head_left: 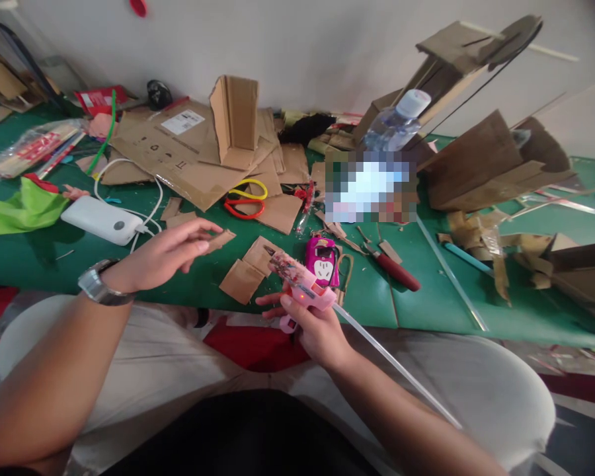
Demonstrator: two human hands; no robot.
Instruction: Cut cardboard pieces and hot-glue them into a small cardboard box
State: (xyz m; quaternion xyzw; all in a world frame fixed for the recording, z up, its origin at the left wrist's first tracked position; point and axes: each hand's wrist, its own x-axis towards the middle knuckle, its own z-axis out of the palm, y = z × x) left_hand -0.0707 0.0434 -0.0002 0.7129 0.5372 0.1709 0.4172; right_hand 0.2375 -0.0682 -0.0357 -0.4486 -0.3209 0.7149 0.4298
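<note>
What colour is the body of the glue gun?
Pink glue gun, printed pattern near its nozzle; head view.

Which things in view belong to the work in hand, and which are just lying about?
Likely in use:
- pink glue gun, in the right hand
- clear glue stick
- small cardboard strip, at the left hand

Likely just lying about:
- white power bank
- red-handled tool
- plastic bottle

The lower part of the bottle point(391, 129) is masked by a pixelated patch point(369, 188). The grip of the pink glue gun point(305, 284) is partly covered by the right hand point(320, 327), and one end of the small cardboard strip point(223, 240) by the left hand point(171, 254). The lime-green material point(22, 208) is cut off at the left edge. Print on the white label point(182, 121) is too small to be read.
</note>
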